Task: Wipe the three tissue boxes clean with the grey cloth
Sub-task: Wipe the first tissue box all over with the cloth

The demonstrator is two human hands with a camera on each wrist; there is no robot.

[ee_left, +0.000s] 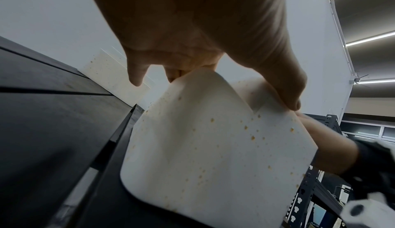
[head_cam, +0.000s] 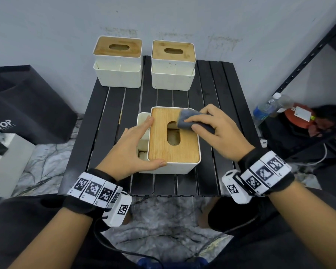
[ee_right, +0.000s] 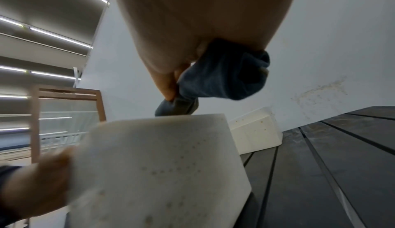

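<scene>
Three white tissue boxes with wooden lids stand on a black slatted table (head_cam: 109, 105). Two of them, the left one (head_cam: 117, 61) and the right one (head_cam: 173, 65), are at the far edge. The third box (head_cam: 173, 140) is in the middle, near me. My left hand (head_cam: 142, 144) grips its near-left corner, fingers on the lid's left edge and thumb on the near rim. My right hand (head_cam: 194, 123) pinches the grey cloth (head_cam: 189, 113) and presses it on the lid's far right corner. In the left wrist view this box (ee_left: 213, 147) has small brown specks on its wall. The right wrist view shows the cloth (ee_right: 224, 76) bunched under the palm.
A black bag (head_cam: 27, 98) and a white unit with cables (head_cam: 6, 158) stand on the floor at the left. At the right are a black metal shelf (head_cam: 308, 55), a water bottle (head_cam: 266, 107) and a red object (head_cam: 299, 117). Bare slats lie around the near box.
</scene>
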